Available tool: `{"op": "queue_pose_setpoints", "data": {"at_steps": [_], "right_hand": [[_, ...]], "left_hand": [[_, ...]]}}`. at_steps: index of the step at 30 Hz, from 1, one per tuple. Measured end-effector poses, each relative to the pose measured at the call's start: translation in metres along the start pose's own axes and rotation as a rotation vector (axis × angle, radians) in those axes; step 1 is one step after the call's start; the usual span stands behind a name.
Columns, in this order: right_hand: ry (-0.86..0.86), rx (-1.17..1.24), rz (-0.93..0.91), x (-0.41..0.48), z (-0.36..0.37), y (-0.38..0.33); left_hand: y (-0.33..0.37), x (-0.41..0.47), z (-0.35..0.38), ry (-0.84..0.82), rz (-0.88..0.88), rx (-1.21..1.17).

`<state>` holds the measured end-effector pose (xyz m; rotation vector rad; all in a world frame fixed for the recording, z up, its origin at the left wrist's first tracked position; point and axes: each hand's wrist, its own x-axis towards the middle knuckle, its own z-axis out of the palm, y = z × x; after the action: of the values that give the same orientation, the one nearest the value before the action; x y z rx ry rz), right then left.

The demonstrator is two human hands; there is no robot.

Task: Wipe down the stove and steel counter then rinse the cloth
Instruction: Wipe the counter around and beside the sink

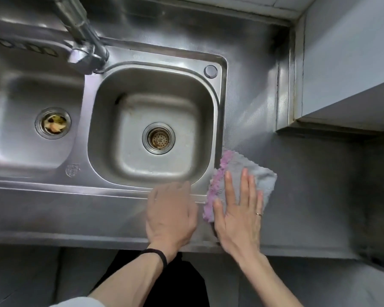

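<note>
Lower right of centre: right hand (pixel 239 216) pressed flat on a grey, pink-edged cloth (pixel 264 180), fingers straight and slightly spread, a ring (pixel 259 214) on one. The cloth lies on the steel surface (pixel 308 185), its pink edge touching the near right corner of the sink (pixel 208 103). Left hand (pixel 171 213), black band (pixel 157 254) at the wrist, rests on the sink's front rim just beside the cloth; its fingers bend out of sight, so their state cannot be told. Tap (pixel 84 34) at upper left.
</note>
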<state>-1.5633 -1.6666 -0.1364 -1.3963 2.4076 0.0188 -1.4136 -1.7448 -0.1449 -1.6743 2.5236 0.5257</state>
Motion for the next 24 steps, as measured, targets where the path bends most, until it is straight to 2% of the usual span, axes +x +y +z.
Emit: {"op": "queue_pose_setpoints", "data": {"at_steps": [6, 11, 19, 24], "right_hand": [[0.030, 0.004, -0.025, 0.084, -0.027, 0.008], [0.051, -0.010, -0.051, 0.128, -0.043, 0.013], [0.065, -0.058, -0.190, 0.223, -0.070, 0.019], [0.060, -0.037, -0.201, 0.292, -0.092, 0.020]], "left_hand": [[-0.001, 0.001, -0.001, -0.002, -0.018, -0.044], [0.008, 0.006, -0.002, 0.053, -0.143, -0.115], [0.018, 0.013, 0.004, 0.106, -0.276, -0.085], [0.020, 0.013, 0.007, 0.155, -0.285, -0.074]]}}
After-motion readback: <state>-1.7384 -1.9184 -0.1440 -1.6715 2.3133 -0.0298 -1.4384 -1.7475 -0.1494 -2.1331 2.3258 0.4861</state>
